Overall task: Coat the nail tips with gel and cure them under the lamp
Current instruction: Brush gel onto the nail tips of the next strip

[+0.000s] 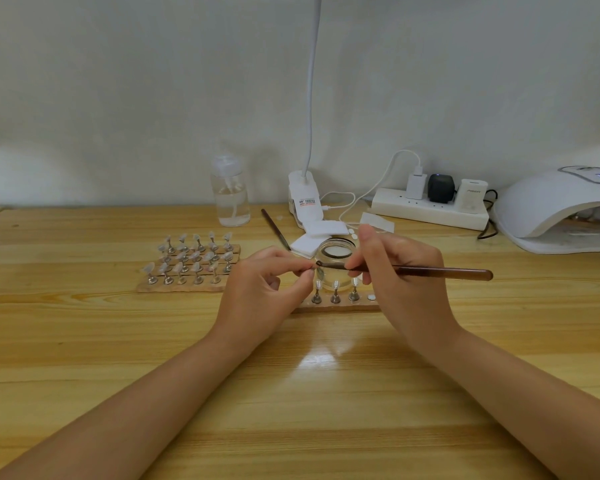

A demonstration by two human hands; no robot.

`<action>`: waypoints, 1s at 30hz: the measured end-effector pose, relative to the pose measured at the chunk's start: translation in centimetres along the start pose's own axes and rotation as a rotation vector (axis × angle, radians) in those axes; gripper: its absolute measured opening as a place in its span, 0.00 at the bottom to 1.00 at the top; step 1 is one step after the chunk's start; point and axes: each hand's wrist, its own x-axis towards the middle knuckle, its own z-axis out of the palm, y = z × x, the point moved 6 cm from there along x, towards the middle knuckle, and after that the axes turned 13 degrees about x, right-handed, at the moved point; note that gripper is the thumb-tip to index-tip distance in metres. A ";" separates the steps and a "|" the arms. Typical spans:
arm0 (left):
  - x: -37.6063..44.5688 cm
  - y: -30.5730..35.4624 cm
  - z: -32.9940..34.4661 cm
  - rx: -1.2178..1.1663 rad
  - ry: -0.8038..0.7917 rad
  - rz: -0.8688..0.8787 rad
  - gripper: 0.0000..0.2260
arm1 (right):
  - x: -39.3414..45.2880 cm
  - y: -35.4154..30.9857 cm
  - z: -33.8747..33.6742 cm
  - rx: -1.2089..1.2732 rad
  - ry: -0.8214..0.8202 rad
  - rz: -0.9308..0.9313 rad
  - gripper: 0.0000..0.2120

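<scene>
At frame centre a nail tip [318, 271] is pinched on its stand by the left hand [267, 282] and raised to the brush [413, 270] gripped pen-like by the right hand [400, 268], seemingly for steady coating, with the curing lamp [555, 209] kept at right on the tabletop [84, 341].

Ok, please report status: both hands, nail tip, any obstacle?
Left hand pinches small nail tip. Right hand holds brown wooden brush, touching tip. Nothing blocks.

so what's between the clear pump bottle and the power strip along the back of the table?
Head view: the white clip lamp base stands between the pump bottle and the power strip, with white cables trailing across the gap.
</scene>
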 end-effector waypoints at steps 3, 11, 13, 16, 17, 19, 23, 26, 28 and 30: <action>0.0 0.0 0.0 -0.002 -0.006 -0.006 0.12 | 0.0 0.1 -0.2 0.032 0.028 0.041 0.17; 0.0 0.0 0.0 -0.001 -0.002 -0.001 0.12 | 0.0 0.4 -0.4 0.075 0.081 0.073 0.17; 0.0 0.0 0.0 0.004 -0.003 0.003 0.12 | 0.0 0.6 -0.1 0.084 0.071 0.107 0.16; 0.0 -0.1 0.0 0.010 -0.001 0.002 0.13 | -0.1 0.6 0.1 0.105 0.064 0.131 0.17; 0.0 -0.1 0.0 0.009 0.000 0.001 0.13 | -0.1 0.6 0.0 0.112 0.067 0.133 0.17; 0.0 0.0 0.0 0.009 0.001 0.005 0.13 | -0.1 0.6 -0.2 0.121 0.078 0.142 0.17; 0.0 -0.1 0.0 0.009 -0.002 -0.003 0.12 | -0.2 0.8 -0.5 0.106 0.103 0.181 0.20; 0.0 0.0 -0.1 0.001 0.002 0.003 0.12 | -0.2 0.7 -0.7 0.120 0.143 0.183 0.22; 0.1 0.0 0.0 0.002 0.000 0.014 0.12 | -0.2 0.7 -0.8 0.154 0.171 0.186 0.22; 0.1 0.1 0.0 0.008 0.001 0.031 0.12 | -0.2 0.8 -0.8 0.169 0.185 0.204 0.21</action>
